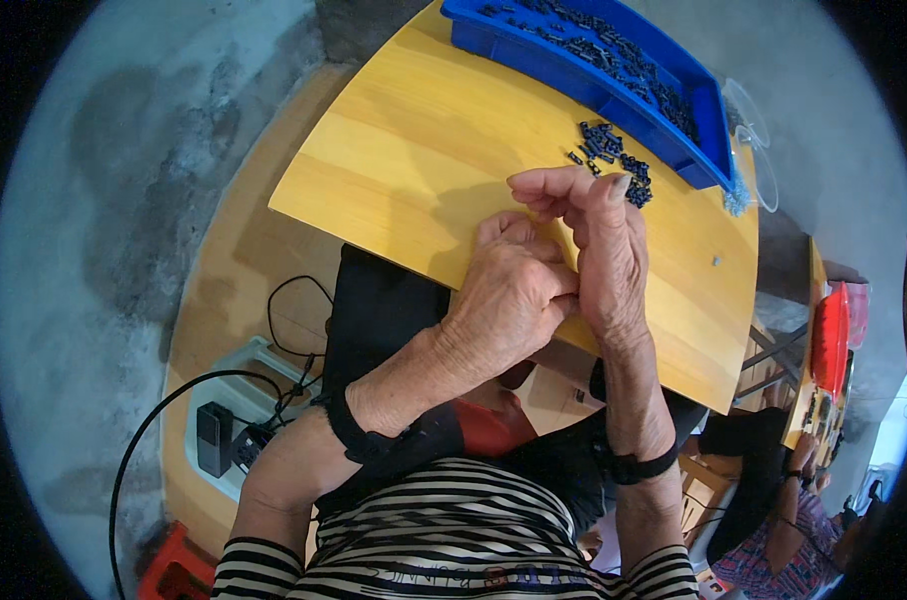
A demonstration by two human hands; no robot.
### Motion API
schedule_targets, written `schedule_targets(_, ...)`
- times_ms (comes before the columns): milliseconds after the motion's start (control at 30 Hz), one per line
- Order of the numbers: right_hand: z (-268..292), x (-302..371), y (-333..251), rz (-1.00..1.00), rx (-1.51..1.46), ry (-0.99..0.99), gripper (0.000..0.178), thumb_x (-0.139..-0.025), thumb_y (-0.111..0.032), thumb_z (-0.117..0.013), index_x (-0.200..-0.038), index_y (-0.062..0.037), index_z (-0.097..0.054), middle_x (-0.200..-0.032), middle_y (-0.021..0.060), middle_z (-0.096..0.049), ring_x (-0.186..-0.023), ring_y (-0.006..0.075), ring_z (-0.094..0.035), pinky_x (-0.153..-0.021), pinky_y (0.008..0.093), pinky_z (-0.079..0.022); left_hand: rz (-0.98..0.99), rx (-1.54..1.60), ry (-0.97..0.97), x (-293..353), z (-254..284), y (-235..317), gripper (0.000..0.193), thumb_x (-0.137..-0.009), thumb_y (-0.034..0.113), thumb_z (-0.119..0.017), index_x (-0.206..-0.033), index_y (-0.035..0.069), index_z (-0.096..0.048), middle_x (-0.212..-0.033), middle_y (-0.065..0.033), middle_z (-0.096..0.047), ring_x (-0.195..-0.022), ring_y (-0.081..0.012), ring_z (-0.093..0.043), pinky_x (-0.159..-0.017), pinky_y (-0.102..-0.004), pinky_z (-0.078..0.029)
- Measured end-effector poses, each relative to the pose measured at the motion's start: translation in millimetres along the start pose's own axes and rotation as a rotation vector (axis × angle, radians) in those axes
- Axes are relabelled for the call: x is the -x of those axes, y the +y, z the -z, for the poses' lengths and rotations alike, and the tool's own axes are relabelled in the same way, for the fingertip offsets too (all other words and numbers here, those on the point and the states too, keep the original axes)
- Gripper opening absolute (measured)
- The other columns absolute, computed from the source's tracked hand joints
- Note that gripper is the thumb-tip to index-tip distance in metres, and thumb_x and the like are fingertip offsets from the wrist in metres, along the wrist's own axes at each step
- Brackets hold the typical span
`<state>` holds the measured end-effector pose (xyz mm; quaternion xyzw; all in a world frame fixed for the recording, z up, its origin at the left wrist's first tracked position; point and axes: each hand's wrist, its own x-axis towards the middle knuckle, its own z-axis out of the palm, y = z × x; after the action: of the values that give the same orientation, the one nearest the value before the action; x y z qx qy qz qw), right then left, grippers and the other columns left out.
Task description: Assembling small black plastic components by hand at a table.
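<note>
My left hand is closed just above the near edge of the yellow table, with its back turned up. Its thumb side lies against the palm of my right hand. The right hand's fingers curl over toward the left, and its thumb points up, away from the table edge. Anything held between the two hands is hidden by fingers and palm. Just beyond the right hand, a loose pile of small dark plastic pieces lies on the yellow table.
A long blue bin of similar dark pieces stands along the far edge. A small grey piece lies at the right. Clear tubing hangs by the bin. At the far right, another person works beside a red basket. Cables cross the left floor.
</note>
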<state>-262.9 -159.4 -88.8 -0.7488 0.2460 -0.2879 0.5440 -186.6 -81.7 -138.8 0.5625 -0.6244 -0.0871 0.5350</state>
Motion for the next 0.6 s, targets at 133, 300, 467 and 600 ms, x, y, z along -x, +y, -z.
schedule_targets(133, 1, 3, -5, 0.009, 0.041, -0.058, 0.081, -0.096, -0.06, -0.016, -0.099, 0.0073, -0.062, -0.095, 0.0119, -0.063, -0.087, 0.0175, -0.053, -0.087, 0.0319, -0.041, -0.007, 0.024, 0.11, 0, 2, 4, 0.005, -0.065, 0.01, -0.071, -0.067, 0.007, -0.068, -0.067, -0.0051, -0.06, -0.084, -0.0246, -0.056, -0.09, -0.0413, -0.037)
schedule_targets(300, 22, -7, 9, -0.043, -0.526, 0.09, 0.081, -0.095, -0.063, -0.017, -0.101, 0.0032, -0.064, -0.092, 0.0115, -0.064, -0.085, 0.0191, -0.056, -0.08, 0.0318, -0.042, 0.023, -0.06, -0.018, 3, 9, 4, 0.008, -0.06, 0.01, -0.072, -0.066, 0.007, -0.068, -0.065, -0.005, -0.059, -0.079, -0.0257, -0.056, -0.082, -0.0396, -0.042)
schedule_targets(467, 18, -9, 0, -0.034, -0.375, 0.122, 0.082, -0.095, -0.063, -0.016, -0.098, 0.0039, -0.064, -0.09, 0.0111, -0.065, -0.083, 0.0186, -0.055, -0.08, 0.0318, -0.042, -0.006, -0.112, -0.016, 3, 10, 4, 0.012, -0.056, 0.008, -0.072, -0.067, 0.008, -0.067, -0.064, -0.0047, -0.058, -0.076, -0.0261, -0.057, -0.077, -0.0381, -0.045)
schedule_targets(600, 4, -6, -4, -0.032, -0.085, 0.126, 0.077, -0.098, -0.058, -0.017, -0.098, 0.0016, -0.067, -0.09, 0.0111, -0.066, -0.081, 0.0186, -0.058, -0.079, 0.0308, -0.044, -0.013, -0.059, 0.037, 2, 5, 3, 0.01, -0.059, 0.009, -0.073, -0.068, 0.008, -0.069, -0.066, -0.0051, -0.059, -0.081, -0.027, -0.057, -0.083, -0.0405, -0.042)
